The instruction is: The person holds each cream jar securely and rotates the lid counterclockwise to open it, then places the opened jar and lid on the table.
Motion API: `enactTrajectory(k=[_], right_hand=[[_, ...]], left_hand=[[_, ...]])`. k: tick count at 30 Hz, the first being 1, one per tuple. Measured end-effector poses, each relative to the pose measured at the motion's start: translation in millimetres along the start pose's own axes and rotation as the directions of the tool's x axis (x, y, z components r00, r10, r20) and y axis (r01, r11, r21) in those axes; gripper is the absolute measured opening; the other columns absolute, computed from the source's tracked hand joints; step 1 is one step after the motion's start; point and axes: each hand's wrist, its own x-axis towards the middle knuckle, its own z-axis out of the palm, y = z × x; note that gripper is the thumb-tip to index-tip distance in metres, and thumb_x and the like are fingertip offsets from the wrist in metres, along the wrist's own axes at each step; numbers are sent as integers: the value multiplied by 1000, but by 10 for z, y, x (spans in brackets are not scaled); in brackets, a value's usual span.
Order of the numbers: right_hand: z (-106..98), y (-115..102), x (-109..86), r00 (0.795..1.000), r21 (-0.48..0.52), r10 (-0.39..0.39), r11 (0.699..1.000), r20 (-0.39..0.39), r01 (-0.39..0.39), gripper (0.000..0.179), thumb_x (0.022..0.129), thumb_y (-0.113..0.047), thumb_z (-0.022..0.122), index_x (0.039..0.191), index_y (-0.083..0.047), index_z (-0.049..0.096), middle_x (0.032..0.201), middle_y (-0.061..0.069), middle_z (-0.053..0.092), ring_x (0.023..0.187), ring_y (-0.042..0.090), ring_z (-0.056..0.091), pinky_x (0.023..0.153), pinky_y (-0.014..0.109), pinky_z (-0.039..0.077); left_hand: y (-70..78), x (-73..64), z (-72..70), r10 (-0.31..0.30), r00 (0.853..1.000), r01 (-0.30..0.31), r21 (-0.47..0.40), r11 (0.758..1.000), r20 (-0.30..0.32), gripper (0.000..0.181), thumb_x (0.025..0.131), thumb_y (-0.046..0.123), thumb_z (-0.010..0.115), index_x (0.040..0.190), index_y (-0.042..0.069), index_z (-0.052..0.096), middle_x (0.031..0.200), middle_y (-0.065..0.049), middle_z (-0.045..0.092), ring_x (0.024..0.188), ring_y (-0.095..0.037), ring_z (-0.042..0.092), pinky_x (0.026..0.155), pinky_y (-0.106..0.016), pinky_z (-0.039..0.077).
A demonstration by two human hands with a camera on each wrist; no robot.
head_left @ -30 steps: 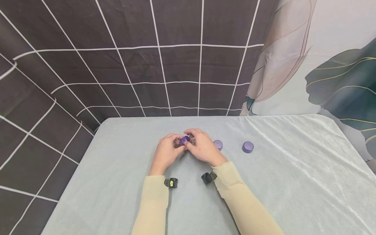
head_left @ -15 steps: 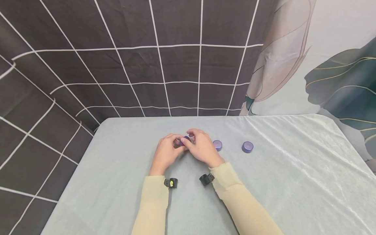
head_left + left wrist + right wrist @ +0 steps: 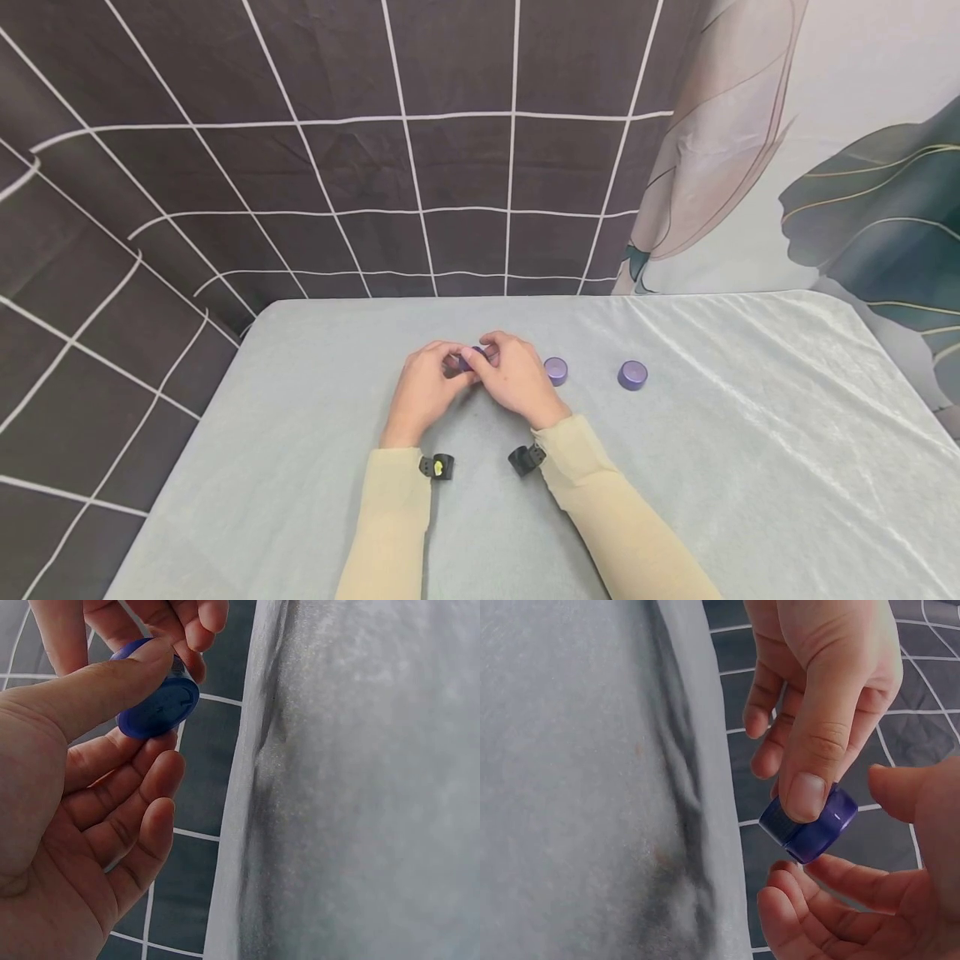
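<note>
A small round purple cap [image 3: 829,829] with a ribbed darker band is held up between both hands. My left hand [image 3: 422,390] pinches it, thumb [image 3: 810,791] pressed against its side. In the left wrist view the flat round face of the cap [image 3: 160,709] is turned toward the camera. My right hand [image 3: 515,377] curves loosely around the far side. Its fingertips [image 3: 780,877] are right at the cap's lower edge, while its thumb [image 3: 892,787] stands a little off it. From the head view the right thumb hides most of the cap.
Two similar purple caps lie on the grey cloth-covered table [image 3: 300,500]: a nearer one [image 3: 556,371] just right of the right hand and another [image 3: 633,375] farther right. A dark gridded curtain [image 3: 465,167] hangs behind, with a patterned curtain [image 3: 720,200] at right.
My right thumb has shifted up and left over the cap, and the right wrist has moved slightly left. My left hand has stayed in place.
</note>
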Motion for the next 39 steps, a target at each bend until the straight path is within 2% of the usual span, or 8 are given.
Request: enactTrajectory(k=[11, 39], right_hand=[[8, -11, -16, 999, -3, 35, 999, -27, -35, 51, 98, -45, 59, 117, 1, 68, 94, 11, 75, 92, 25, 71, 82, 42, 54], [22, -4, -15, 998, -36, 1, 999, -56, -3, 42, 97, -40, 61, 107, -1, 73, 89, 10, 74, 86, 26, 70, 77, 42, 55]], left_hand=[[1, 0, 4, 3, 1000, -3, 8, 1000, 3, 37, 79, 29, 87, 108, 10, 75, 92, 0, 70, 80, -16, 64, 75, -34, 51], [10, 6, 21, 2, 1000, -1, 10, 1000, -9, 35, 77, 25, 88, 105, 10, 76, 93, 0, 70, 82, -15, 65, 78, -35, 51]])
